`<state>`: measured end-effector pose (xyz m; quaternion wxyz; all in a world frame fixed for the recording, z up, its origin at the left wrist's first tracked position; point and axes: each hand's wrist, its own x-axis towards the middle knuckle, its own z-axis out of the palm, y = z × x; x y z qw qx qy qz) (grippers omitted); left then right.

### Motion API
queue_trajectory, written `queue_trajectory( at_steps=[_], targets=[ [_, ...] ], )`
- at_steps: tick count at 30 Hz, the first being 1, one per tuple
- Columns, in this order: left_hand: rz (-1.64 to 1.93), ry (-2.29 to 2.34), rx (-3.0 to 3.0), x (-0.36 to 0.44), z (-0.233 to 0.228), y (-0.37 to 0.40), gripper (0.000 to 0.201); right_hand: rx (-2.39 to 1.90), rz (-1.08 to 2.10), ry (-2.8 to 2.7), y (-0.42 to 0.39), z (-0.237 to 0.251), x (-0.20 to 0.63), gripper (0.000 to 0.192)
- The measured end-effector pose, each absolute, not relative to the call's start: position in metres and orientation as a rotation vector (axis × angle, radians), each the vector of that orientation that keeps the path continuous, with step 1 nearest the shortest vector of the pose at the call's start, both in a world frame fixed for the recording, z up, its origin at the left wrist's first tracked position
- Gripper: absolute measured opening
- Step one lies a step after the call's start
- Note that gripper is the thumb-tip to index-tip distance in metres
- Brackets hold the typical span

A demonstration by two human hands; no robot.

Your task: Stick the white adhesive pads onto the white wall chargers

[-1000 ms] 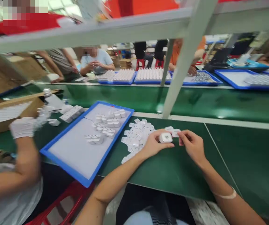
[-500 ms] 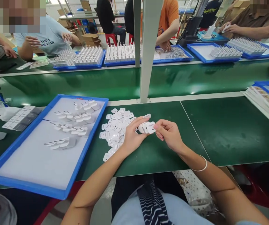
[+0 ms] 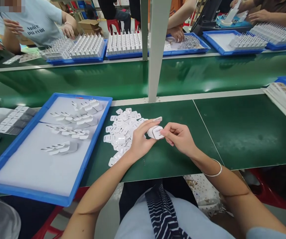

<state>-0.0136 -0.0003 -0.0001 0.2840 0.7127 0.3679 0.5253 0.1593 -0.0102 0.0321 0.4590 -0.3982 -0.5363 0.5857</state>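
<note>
My left hand is closed around a white charger housing, gripping it between thumb and fingers. A second small white cover plate is held at the tip of its fingers. My right hand pinches at the right edge of a white cover plate with small dark print, which lies against the end of the housing. Whether it is fully seated I cannot tell. Just left of my hands, a loose pile of similar white plates lies on the green bench.
A blue-rimmed tray at left holds rows of white chargers with metal prongs. Grey-white blocks stand beyond it. A pale post rises at the bench's back edge. Across the divider, people work beside trays of pronged chargers.
The cover plate at my right fingertips has come closer against the housing's end. My right fingers have moved slightly left onto it. The view has tilted down a little.
</note>
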Motion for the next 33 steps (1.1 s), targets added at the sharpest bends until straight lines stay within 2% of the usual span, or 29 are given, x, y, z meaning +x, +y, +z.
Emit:
queue_trajectory(
  at_steps=[8, 20, 33],
  targets=[
    [1.401, 0.955, 2.028, -0.014, 0.000, 0.001, 0.037, -1.038, 1.492, -1.373, -0.008, 0.041, 0.162, 0.043],
    [1.381, 0.932, 2.129, -0.015, -0.002, 0.002, 0.037, -1.039, 1.562, -1.379, -0.004, 0.037, 0.167, 0.044],
    [1.364, 1.004, 2.058, -0.010, -0.003, 0.000, 0.040, -1.045, 1.432, -1.440, -0.003, 0.041, 0.163, 0.048]
  ],
)
